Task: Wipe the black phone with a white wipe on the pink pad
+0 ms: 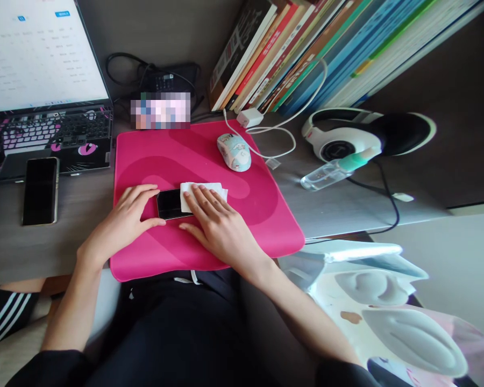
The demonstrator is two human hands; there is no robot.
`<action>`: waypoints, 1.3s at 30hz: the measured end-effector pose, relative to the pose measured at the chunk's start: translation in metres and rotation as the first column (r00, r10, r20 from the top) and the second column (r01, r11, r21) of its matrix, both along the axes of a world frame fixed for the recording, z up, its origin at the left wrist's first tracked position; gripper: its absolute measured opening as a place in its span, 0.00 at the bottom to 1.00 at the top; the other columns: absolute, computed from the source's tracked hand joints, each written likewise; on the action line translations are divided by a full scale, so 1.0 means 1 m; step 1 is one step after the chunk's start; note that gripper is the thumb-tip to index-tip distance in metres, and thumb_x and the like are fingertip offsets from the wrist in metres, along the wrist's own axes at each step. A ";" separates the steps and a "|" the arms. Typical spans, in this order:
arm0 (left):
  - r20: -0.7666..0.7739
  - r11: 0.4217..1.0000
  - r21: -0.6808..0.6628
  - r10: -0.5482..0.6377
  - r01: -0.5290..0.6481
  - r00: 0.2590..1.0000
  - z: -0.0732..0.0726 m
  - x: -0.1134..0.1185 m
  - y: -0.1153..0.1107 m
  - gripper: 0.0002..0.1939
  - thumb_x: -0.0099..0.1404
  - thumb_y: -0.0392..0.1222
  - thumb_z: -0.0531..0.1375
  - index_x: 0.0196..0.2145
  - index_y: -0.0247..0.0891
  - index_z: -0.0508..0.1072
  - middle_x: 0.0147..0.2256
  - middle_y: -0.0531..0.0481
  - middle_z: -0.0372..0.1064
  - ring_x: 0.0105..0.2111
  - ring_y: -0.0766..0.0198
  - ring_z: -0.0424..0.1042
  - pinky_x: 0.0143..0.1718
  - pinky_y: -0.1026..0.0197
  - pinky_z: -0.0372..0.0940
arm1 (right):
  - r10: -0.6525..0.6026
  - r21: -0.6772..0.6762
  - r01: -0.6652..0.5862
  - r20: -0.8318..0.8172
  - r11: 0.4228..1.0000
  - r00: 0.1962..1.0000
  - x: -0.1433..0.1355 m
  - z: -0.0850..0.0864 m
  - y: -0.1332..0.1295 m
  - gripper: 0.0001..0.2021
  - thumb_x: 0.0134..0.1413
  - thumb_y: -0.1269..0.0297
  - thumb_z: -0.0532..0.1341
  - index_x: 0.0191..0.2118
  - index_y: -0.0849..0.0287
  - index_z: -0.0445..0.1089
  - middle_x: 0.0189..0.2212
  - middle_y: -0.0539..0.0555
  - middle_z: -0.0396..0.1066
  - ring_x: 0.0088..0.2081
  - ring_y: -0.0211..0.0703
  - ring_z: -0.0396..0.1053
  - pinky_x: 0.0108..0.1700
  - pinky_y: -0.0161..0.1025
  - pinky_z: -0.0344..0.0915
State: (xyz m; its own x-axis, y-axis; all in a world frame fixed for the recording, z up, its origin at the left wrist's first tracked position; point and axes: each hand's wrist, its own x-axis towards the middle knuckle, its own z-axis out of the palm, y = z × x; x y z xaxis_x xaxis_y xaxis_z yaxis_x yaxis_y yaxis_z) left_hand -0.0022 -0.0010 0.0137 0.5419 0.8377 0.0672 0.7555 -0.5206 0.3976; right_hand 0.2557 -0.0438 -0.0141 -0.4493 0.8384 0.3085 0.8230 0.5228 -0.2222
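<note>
A black-screened smartphone (170,204) lies lengthwise on a pink desk mat (266,226). My left hand (123,223) steadies its left end, with fingertips at the far edge and the thumb at the near edge. Over the right part of the phone is a folded white tissue (189,193). My right hand (221,228) rests on that tissue with its fingers stretched out flat and the thumb apart on the near side. Fingers and tissue hide the phone's right end.
Left stand a laptop (44,134) and a second phone (41,191). A patterned mouse (234,152) sits on the mat's far part. Beyond are books (274,59), a white charger (250,117) with cable, headphones (326,134) and a clear bottle (326,174). White bags (347,269) bulge at right.
</note>
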 end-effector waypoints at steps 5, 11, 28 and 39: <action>0.015 1.000 -0.009 0.020 -0.020 1.000 -0.001 -0.002 0.001 0.30 0.75 0.51 0.65 0.70 0.48 0.62 0.71 0.44 0.61 0.72 0.50 0.59 0.73 0.42 0.58 | 0.029 0.023 -0.029 0.035 0.999 0.999 -0.008 0.006 -0.021 0.32 0.76 0.49 0.56 0.70 0.74 0.67 0.70 0.75 0.63 0.72 0.66 0.64 0.71 0.61 0.68; 0.004 1.000 0.005 0.006 -0.006 1.000 -0.004 -0.002 -0.001 0.31 0.75 0.52 0.65 0.70 0.47 0.62 0.70 0.44 0.62 0.72 0.49 0.60 0.72 0.43 0.60 | 0.078 0.007 -0.078 -0.003 0.997 0.997 -0.016 0.006 -0.021 0.32 0.76 0.50 0.56 0.71 0.73 0.66 0.71 0.72 0.64 0.73 0.63 0.63 0.73 0.58 0.65; 0.105 0.993 -0.067 0.102 -0.095 0.989 -0.011 0.000 0.000 0.39 0.72 0.37 0.65 0.74 0.46 0.53 0.72 0.39 0.59 0.74 0.48 0.57 0.74 0.42 0.56 | 0.145 -0.048 -0.152 -0.113 0.987 0.983 -0.053 0.002 0.015 0.34 0.77 0.47 0.55 0.73 0.73 0.62 0.73 0.70 0.61 0.75 0.56 0.59 0.78 0.55 0.55; 0.063 0.995 -0.076 0.075 -0.070 0.995 -0.010 -0.005 0.001 0.38 0.76 0.43 0.62 0.77 0.48 0.51 0.75 0.42 0.54 0.76 0.50 0.52 0.75 0.43 0.53 | 0.255 0.004 -0.256 -0.121 0.967 0.959 -0.040 0.008 0.005 0.29 0.78 0.51 0.54 0.70 0.72 0.67 0.70 0.66 0.67 0.73 0.56 0.64 0.76 0.54 0.60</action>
State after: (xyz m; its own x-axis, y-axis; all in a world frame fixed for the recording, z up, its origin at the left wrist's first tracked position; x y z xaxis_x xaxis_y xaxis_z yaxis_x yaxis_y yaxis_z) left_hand -0.0069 0.0003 0.0036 0.4761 0.8786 0.0376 0.7613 -0.4331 0.4825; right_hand 0.2155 -0.0390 -0.0063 -0.6097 0.7041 0.3640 0.6293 0.7093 -0.3177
